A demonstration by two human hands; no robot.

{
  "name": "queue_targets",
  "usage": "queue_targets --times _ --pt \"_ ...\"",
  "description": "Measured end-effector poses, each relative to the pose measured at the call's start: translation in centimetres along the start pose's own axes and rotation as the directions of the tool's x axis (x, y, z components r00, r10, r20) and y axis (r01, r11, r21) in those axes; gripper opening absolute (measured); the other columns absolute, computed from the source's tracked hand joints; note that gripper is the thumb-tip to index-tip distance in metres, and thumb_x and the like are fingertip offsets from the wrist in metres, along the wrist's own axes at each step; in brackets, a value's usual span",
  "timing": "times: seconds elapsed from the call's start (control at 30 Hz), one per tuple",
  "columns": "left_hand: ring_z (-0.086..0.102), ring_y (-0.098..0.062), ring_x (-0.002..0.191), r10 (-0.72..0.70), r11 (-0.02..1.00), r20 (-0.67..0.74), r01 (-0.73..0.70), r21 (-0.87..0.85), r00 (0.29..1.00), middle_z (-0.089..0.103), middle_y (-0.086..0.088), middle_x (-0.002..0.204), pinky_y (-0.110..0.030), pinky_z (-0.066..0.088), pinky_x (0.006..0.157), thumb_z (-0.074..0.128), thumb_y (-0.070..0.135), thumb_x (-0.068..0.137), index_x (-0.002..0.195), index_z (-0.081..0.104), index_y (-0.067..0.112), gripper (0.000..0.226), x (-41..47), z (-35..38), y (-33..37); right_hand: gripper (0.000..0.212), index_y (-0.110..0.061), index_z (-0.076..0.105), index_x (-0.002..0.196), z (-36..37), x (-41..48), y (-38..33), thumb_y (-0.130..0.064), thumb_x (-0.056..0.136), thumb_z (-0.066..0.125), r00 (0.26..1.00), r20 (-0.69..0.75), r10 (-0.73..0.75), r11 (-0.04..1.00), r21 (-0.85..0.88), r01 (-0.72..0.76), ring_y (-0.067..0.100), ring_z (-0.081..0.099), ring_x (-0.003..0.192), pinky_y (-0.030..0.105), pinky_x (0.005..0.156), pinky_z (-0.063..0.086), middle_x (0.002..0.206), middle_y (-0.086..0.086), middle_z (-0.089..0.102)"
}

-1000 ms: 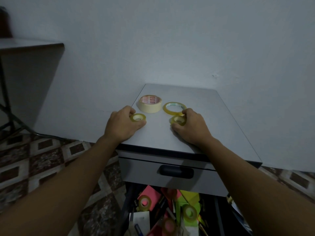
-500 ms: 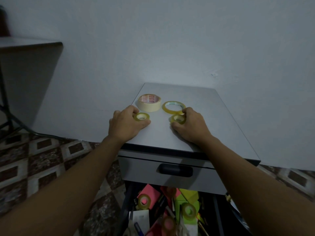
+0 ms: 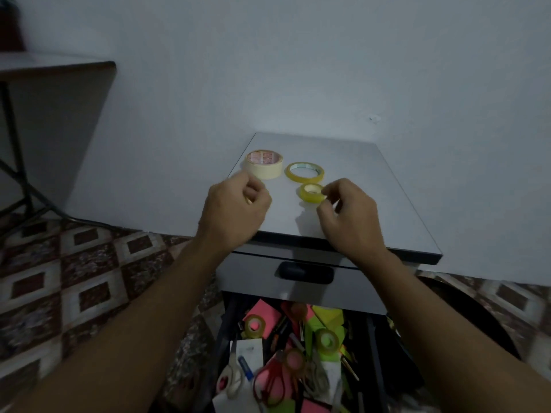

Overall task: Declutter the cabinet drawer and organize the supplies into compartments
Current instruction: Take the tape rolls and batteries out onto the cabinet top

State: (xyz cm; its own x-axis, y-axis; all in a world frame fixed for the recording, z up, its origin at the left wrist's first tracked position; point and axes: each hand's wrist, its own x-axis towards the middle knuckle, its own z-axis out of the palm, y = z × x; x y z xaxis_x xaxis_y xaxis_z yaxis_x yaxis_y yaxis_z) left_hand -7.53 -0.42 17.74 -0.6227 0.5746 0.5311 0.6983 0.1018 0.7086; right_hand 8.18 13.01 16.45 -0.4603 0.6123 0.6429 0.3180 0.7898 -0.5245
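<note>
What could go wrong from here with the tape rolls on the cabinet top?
1. The small yellow tape roll lies right at the fingertips of the right hand; a brush could knock it off the cabinet top into the open drawer.
2. The left hand is curled over a yellow sliver, perhaps another roll; I cannot tell how firmly.
3. The red scissors lie in the drawer's clutter; a blind reach may meet blades.

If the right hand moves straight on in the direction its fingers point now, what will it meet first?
Most likely the small yellow tape roll, lying flat on the cabinet top just before the fingertips of the right hand; contact is unclear.
</note>
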Motion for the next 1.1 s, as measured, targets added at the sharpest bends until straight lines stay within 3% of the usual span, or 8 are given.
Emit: queue_targets --times 0.13,0.27,0.33,0.43,0.6,0.7,0.87,1.1 --pt "0.059 -0.014 0.059 -0.032 0.998 0.322 0.013 0.062 0.946 0.064 0.002 0.062 -0.031 0.054 0.059 0.064 0.025 0.083 0.068 0.065 0.02 0.016 -3.4 0.8 1.0 0.011 -0.013 0.06 0.076 -0.9 -4.5 -0.9 -0.013 0.087 0.059 0.997 0.056 -0.048 0.996 0.079 0.043 0.01 0.053 0.057 0.028 0.055 0.042 0.063 -0.006 0.058" --pt "0.064 -0.013 0.075 -0.303 0.932 0.662 0.069 0.356 0.685 0.068 0.005 0.079 -0.037 0.059 0.075 0.061 0.031 0.09 0.076 0.066 0.026 0.016 -7.3 3.1 -1.6 0.012 -0.019 0.054 0.074 -0.3 -10.1 0.2 -0.02 0.086 0.054 0.961 0.237 -0.145 0.988 0.082 0.129 0.005 0.045 0.053 0.023 0.048 0.035 0.062 -0.011 0.05" --pt "0.066 -0.016 0.076 -0.362 0.917 0.73 0.081 0.39 0.579 0.07 0.0 0.083 -0.032 0.057 0.071 0.06 0.029 0.092 0.081 0.07 0.018 0.019 -9.4 4.3 -4.2 0.019 -0.023 0.046 0.07 0.6 -12.7 1.8 -0.022 0.087 0.056 0.921 0.376 -0.101 0.995 0.024 0.099 0.007 0.041 0.053 0.02 0.047 0.03 0.061 -0.011 0.045" --pt "0.06 -0.02 0.075 -0.415 0.902 0.754 0.12 0.416 0.508 0.069 -0.015 0.09 -0.024 0.042 0.057 0.058 0.023 0.093 0.09 0.068 -0.005 0.03 -11.6 5.9 -8.1 0.028 -0.033 0.039 0.069 2.3 -14.9 5.1 -0.024 0.09 0.056 0.846 0.531 0.058 0.997 -0.078 -0.019 0.006 0.042 0.053 0.021 0.047 0.029 0.063 -0.009 0.051" --pt "0.06 -0.027 0.106 -0.494 0.833 0.706 0.043 0.552 0.508 0.06 -0.012 0.122 -0.033 0.053 0.087 0.058 0.024 0.091 0.116 0.06 0.005 0.031 -13.6 8.6 -12.1 0.014 -0.016 0.053 0.089 5.0 -17.3 9.9 -0.03 0.09 0.05 0.617 0.709 0.342 0.923 -0.378 -0.078 0.034 0.058 0.087 0.035 0.07 0.045 0.093 0.013 0.059" --pt "0.046 -0.032 0.124 -0.498 0.791 0.685 -0.044 0.61 0.532 0.043 -0.012 0.139 -0.039 0.044 0.101 0.056 0.025 0.092 0.138 0.046 0.012 0.049 -14.4 9.9 -13.3 0.055 -0.018 0.051 0.122 7.6 -19.1 13.3 -0.049 0.077 0.047 0.467 0.737 0.49 0.842 -0.538 -0.034 0.037 0.048 0.115 0.043 0.092 0.044 0.125 0.012 0.049" --pt "0.029 -0.034 0.14 -0.502 0.78 0.669 -0.048 0.624 0.548 0.02 -0.011 0.159 -0.04 0.034 0.112 0.054 0.024 0.096 0.156 0.016 0.016 0.072 -15.5 11.5 -14.4 0.07 -0.017 0.034 0.138 8.0 -20.2 13.1 -0.045 0.079 0.06 0.435 0.678 0.593 0.787 -0.601 -0.137 0.04 0.034 0.127 0.048 0.099 0.043 0.138 0.013 0.035" --pt "0.035 -0.032 0.133 -0.513 0.74 0.604 -0.042 0.671 0.61 0.033 -0.013 0.149 -0.038 0.04 0.105 0.053 0.035 0.097 0.151 0.026 0.016 0.064 -16.4 13.2 -16.3 0.069 -0.016 0.029 0.136 9.4 -21.6 13.8 -0.045 0.084 0.064 0.465 0.653 0.599 0.785 -0.593 -0.178 0.039 0.032 0.133 0.047 0.102 0.044 0.139 0.015 0.035"
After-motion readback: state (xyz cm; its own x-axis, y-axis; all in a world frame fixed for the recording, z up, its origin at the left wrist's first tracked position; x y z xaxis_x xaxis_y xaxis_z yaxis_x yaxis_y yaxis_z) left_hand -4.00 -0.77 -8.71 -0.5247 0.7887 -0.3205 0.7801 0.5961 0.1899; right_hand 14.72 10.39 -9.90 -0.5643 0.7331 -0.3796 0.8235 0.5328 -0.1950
